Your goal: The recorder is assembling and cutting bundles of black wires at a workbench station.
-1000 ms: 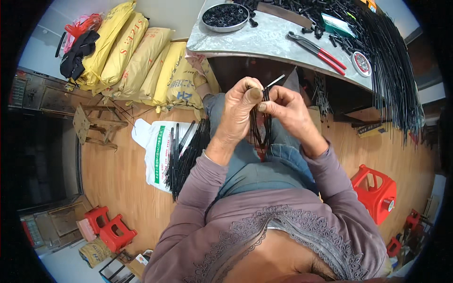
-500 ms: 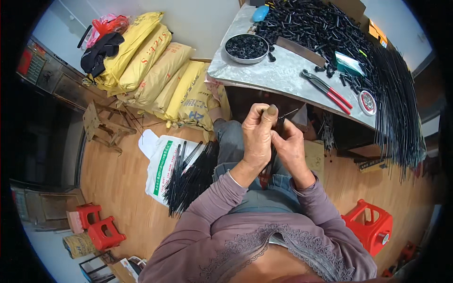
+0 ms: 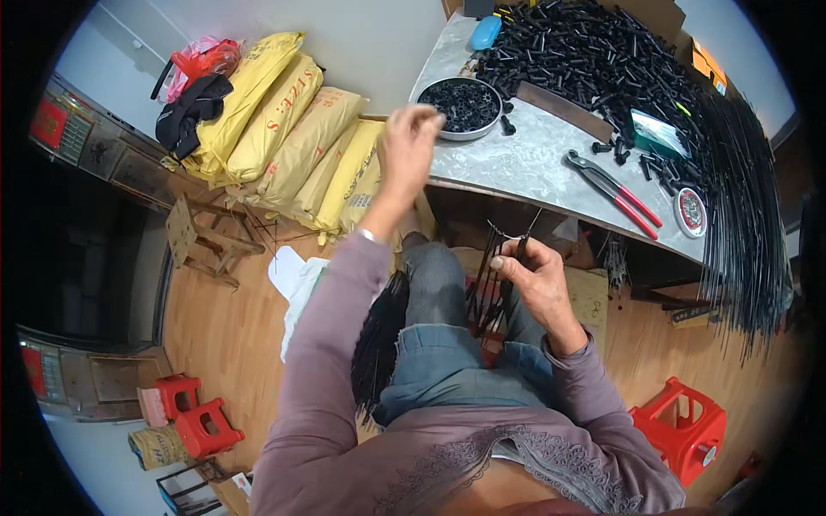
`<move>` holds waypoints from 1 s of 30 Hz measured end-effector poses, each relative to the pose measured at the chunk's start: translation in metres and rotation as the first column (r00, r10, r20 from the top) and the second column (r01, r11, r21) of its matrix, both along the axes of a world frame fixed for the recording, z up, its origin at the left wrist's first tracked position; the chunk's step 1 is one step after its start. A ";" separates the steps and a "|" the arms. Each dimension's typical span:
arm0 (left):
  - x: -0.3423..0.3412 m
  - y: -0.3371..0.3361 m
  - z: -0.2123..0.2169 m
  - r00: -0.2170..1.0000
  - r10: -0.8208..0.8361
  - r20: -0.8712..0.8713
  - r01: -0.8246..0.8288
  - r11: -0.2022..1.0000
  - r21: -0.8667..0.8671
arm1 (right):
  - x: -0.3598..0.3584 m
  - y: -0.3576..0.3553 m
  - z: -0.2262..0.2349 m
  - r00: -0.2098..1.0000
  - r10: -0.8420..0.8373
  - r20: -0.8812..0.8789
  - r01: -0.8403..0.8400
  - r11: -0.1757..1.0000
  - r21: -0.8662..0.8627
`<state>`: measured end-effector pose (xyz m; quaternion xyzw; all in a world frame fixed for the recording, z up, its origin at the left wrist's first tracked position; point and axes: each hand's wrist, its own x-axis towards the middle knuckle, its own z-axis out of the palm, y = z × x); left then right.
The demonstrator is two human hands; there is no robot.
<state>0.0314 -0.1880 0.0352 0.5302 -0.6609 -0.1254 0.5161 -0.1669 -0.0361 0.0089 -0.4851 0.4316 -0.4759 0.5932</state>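
My left hand point(image 3: 408, 155) is raised at the left end of the table, just beside the round metal bowl point(image 3: 460, 135) of small black ring-shaped parts. Motion blurs its fingers, so I cannot make out whether they hold anything. Above my lap, my right hand point(image 3: 538, 284) is closed, its thumb pressed against the top of an umbrella frame point(image 3: 488, 297). Thin black ribs hang down from that frame between my knees, and a thin metal rod sticks up from it. Part of the frame is hidden behind my fingers.
The table point(image 3: 533, 159) bears a heap of black tubes point(image 3: 576, 60), red-handled pliers point(image 3: 613, 196), a flat metal bar point(image 3: 564, 112) and a small round dish point(image 3: 690, 212). Long black rods point(image 3: 748, 206) overhang its right end. Yellow sacks point(image 3: 292, 129) and a wooden stool point(image 3: 211, 236) stand left.
My left hand has let go of the frame and moved up and left to the bowl. My right hand stays on the frame, slightly lower. The whole view has shifted a little.
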 end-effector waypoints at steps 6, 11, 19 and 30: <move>0.003 -0.061 0.007 0.811 -0.113 0.574 -0.004 0.980 0.199 | -0.003 -0.013 -0.012 0.998 -0.006 -0.060 0.008 1.000 0.022; -0.006 -0.068 0.015 0.725 -0.104 0.681 -0.064 0.974 0.217 | -0.002 -0.016 -0.014 0.995 -0.034 -0.097 0.032 0.999 -0.024; 0.001 -0.050 0.016 0.874 -0.375 -0.308 0.481 0.755 0.445 | -0.004 -0.016 -0.008 1.000 -0.011 0.003 0.011 1.000 0.012; -0.027 0.089 0.017 0.331 -0.015 -0.943 0.875 0.379 0.301 | -0.002 -0.020 -0.004 0.989 0.116 0.090 -0.117 0.993 0.001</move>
